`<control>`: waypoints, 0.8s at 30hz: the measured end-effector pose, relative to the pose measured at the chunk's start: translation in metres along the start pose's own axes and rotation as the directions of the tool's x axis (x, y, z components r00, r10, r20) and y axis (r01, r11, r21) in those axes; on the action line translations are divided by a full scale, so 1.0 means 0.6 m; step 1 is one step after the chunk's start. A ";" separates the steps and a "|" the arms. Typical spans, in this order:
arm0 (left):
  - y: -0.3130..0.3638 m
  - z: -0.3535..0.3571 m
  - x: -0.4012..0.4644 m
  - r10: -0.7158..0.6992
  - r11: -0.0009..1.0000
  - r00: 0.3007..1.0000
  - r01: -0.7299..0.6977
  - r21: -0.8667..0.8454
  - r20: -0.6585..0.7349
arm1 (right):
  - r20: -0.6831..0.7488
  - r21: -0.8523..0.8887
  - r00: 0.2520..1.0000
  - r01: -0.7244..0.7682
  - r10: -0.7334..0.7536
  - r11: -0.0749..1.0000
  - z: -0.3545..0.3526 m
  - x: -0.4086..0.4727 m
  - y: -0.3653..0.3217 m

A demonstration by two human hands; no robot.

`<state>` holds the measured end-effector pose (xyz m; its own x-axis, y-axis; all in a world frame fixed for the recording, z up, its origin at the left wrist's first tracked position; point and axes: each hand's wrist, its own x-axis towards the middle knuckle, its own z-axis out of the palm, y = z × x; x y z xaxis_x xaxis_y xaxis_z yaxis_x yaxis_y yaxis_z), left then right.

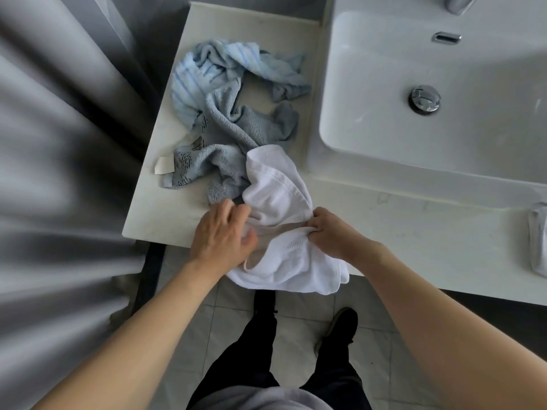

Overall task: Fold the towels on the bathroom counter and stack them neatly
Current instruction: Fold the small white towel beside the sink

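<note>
Soft, even daylight fills the scene, cool and slightly grey; nothing is harshly lit; the white towel [284,202] and the sink [384,84] are the brightest areas yet keep their texture; small bright glints sit on the chrome drain plug [424,99] and the overflow slot [446,37]; shadows are faint and soft-edged under the crumpled blue towels [236,113]; the grey curtain [59,173] at the left edge is heavily smeared and out of focus; the wide lens bends the bench [414,226] edges and stretches both forearms toward the lower corners; the centre is sharp.
</note>
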<state>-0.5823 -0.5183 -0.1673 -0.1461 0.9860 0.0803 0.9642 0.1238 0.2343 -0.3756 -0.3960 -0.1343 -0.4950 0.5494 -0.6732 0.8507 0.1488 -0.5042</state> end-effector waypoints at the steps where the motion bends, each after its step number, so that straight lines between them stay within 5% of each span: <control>1: 0.010 -0.005 0.005 0.046 0.999 0.999 -0.046 0.002 0.024 | -0.012 0.048 1.000 -0.017 0.017 0.999 -0.001 -0.005 0.001; 5: 0.054 -0.003 0.041 0.141 0.989 0.976 -0.145 0.015 0.164 | -0.046 0.142 0.997 -0.056 0.063 0.988 -0.007 -0.027 0.003; 7: 0.059 -0.012 0.056 0.128 0.988 0.985 -0.115 -0.107 0.119 | -0.042 0.188 0.989 -0.129 0.140 0.974 -0.013 -0.036 0.014; 9: 0.045 -0.038 0.061 -0.128 0.945 0.991 0.132 -0.298 0.033 | -0.012 0.185 0.971 -0.231 0.238 0.955 -0.025 -0.043 0.036; 12: -0.012 -0.059 0.057 -0.602 0.684 0.791 0.582 -0.440 0.108 | 0.089 0.222 0.939 -0.344 0.333 0.912 -0.044 -0.059 0.058; 16: -0.030 -0.064 0.049 -0.703 0.610 0.635 0.770 -0.188 0.321 | 0.086 0.092 0.956 -0.287 0.280 0.953 -0.038 -0.049 0.043; 18: -0.014 -0.085 0.048 -0.647 0.669 0.683 0.722 -0.176 0.339 | 0.040 -0.116 0.965 -0.255 0.261 0.960 -0.031 -0.041 0.034; 21: 0.007 -0.130 0.035 -0.437 0.858 0.863 0.485 -0.172 0.255 | -0.087 -0.479 0.985 -0.171 0.147 0.861 -0.031 -0.050 0.018; 24: 0.008 -0.171 0.036 -0.359 0.866 0.927 0.374 -0.333 0.108 | -0.287 -0.569 0.950 -0.068 -0.121 0.820 -0.033 -0.064 0.004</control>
<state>-0.6036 -0.5079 -0.0648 -0.4576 0.8818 -0.1141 0.7066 0.4386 0.5553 -0.3510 -0.4005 -0.0989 -0.5224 0.7401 -0.4235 0.8313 0.5526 -0.0598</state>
